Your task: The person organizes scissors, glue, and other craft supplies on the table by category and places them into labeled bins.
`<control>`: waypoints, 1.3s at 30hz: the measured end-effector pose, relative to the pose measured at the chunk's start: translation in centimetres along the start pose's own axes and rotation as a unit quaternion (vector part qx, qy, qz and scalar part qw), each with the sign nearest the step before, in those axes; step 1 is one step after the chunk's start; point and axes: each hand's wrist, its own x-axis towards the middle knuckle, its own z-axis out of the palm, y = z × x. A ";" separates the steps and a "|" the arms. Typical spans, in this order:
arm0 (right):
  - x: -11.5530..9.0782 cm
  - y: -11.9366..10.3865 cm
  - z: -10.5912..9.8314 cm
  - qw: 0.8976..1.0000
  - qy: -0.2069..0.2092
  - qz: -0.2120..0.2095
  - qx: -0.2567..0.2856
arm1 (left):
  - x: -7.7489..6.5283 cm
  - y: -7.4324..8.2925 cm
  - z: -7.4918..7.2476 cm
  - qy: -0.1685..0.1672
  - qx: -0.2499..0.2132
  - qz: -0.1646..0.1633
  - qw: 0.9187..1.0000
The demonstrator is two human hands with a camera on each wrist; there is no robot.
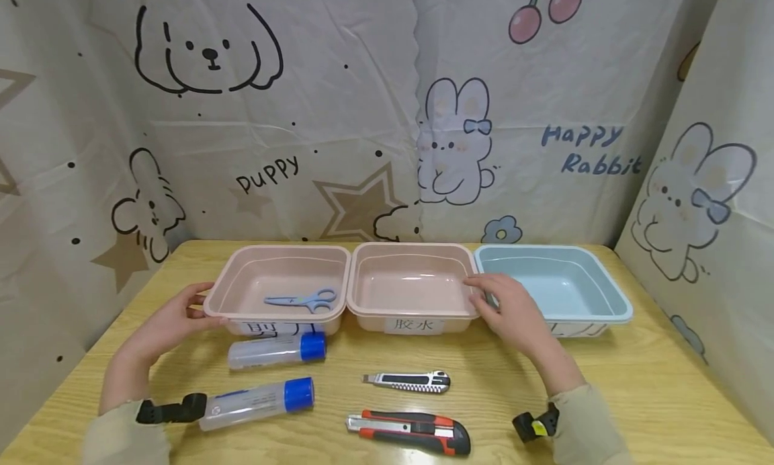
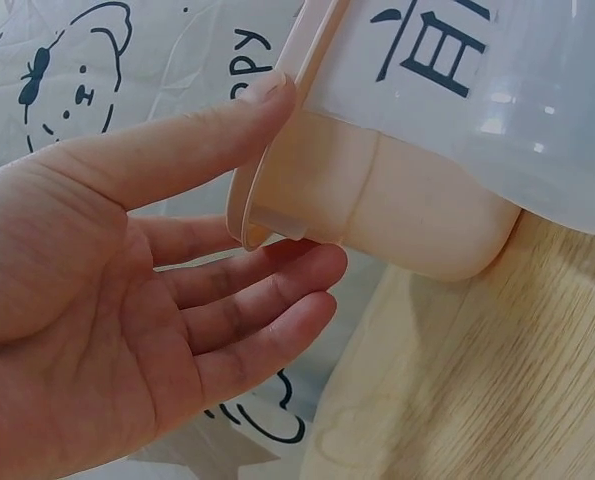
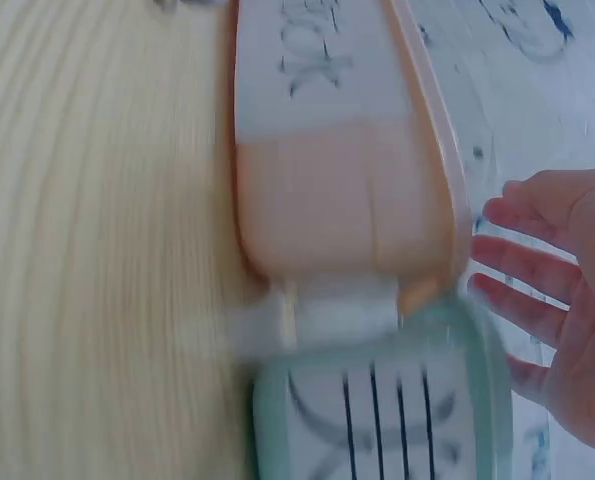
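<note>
Beige sleeves, black camera mounts strapped at both wrists

pink bin [image 1: 242, 304] left | pink bin [image 1: 411, 312] middle | pale blue bin [image 1: 605, 293] right | blue scissors [image 1: 305, 300] | blue-capped glue bottles [image 1: 277, 351] | red-black knife [image 1: 411, 430] | light wood counter [image 1: 665, 391]

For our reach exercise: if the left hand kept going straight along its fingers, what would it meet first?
The left hand points right, its fingers at the outer rim of the left pink tray holding blue scissors. It would meet that tray wall first; contact looks near or already made.
</note>
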 end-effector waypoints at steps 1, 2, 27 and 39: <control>-0.2 0.6 -0.4 1.000 0.007 0.005 0.000 | -0.1 0.0 0.0 0.000 0.001 -0.001 1.000; -0.3 1.2 -0.7 1.000 0.014 0.009 -0.001 | -0.1 0.0 0.0 0.001 0.002 -0.001 1.000; -5.4 12.2 -6.2 0.972 0.072 0.221 -0.028 | -1.0 6.7 0.7 0.103 0.096 0.119 0.983; -6.4 13.9 -5.9 0.950 0.077 0.286 0.097 | 0.1 8.0 3.1 -0.005 0.078 0.130 0.988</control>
